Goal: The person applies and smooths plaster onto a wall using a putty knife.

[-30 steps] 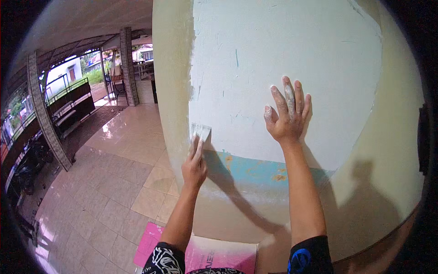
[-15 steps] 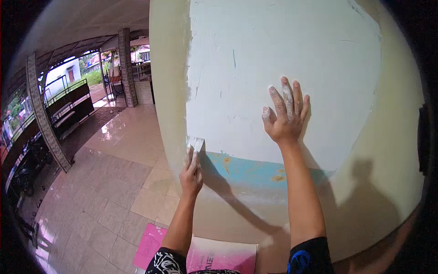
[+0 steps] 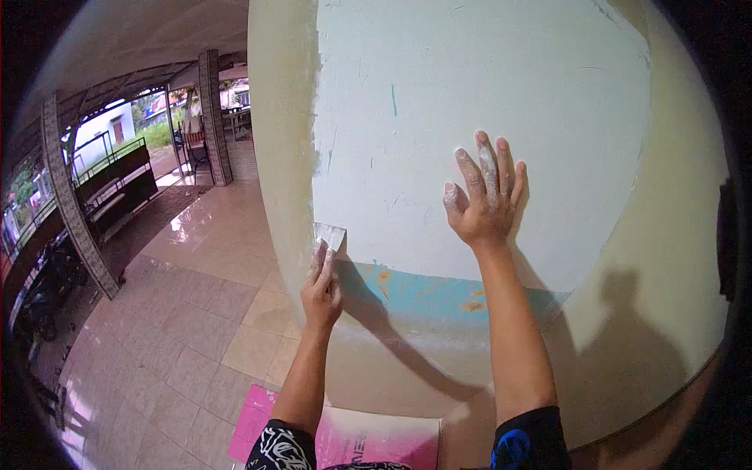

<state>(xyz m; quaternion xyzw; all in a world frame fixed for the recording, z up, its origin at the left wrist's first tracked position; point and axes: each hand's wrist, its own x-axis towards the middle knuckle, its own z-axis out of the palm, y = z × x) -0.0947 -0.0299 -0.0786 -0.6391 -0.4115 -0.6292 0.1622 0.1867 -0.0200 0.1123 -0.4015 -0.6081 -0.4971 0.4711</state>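
Note:
My left hand (image 3: pixel 322 291) is closed round a putty knife (image 3: pixel 330 236), its flat blade against the left edge of a large white filler patch (image 3: pixel 407 180) on the wall. White dust coats the fingers of both hands. Higher up and to the right, my right hand (image 3: pixel 487 205) rests on the white patch with fingers spread, holding nothing. Below the patch runs a turquoise strip (image 3: pixel 423 293) with rusty-orange blotches. The knife's handle is hidden in my left hand.
Beige wall (image 3: pixel 278 117) borders the patch. Pink-and-white printed cardboard (image 3: pixel 384 439) lies at the wall's foot. Glossy tiles (image 3: pixel 188 321) cover the floor on the left, where patterned pillars (image 3: pixel 78 196) stand before a dark railing. My shadow falls on the wall at right.
The putty knife in my left hand has moved slightly up along the patch's left edge, its blade turned a little. My right hand stays in place; the view has shifted slightly.

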